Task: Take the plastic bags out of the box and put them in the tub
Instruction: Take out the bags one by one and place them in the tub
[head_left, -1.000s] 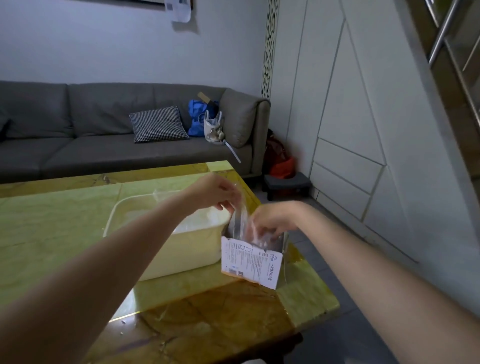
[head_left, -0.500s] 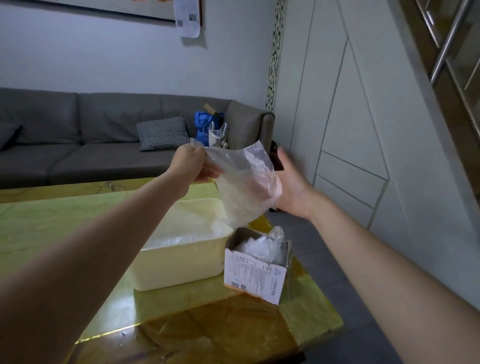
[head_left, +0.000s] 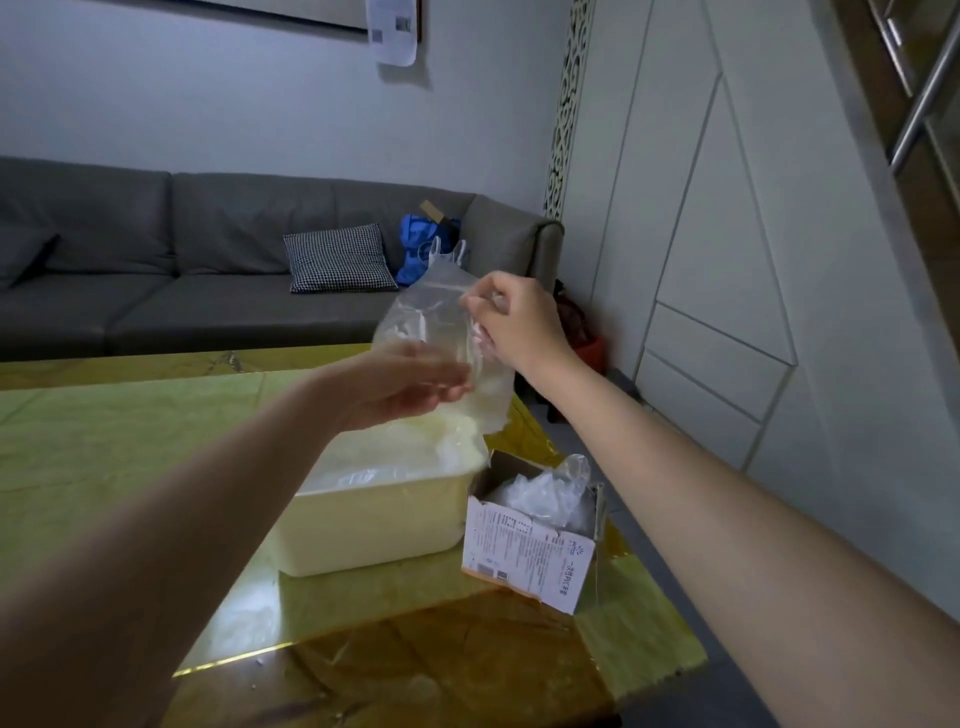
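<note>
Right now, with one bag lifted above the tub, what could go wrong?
1. The right hand only pinches the top edge of the clear plastic bag, and the left hand lies flat against it. The thin film could slip from that grip and drift past the tub.
2. The box stands close to the table corner, more bags bulging out. A forearm brushing it might push it off.

- The tub (head_left: 374, 525) stands on the table (head_left: 104, 441), the box (head_left: 530, 551) just right of it.
- Bags (head_left: 545, 493) fill the box.
- A sofa (head_left: 182, 270) lies behind, seemingly apart.
</note>
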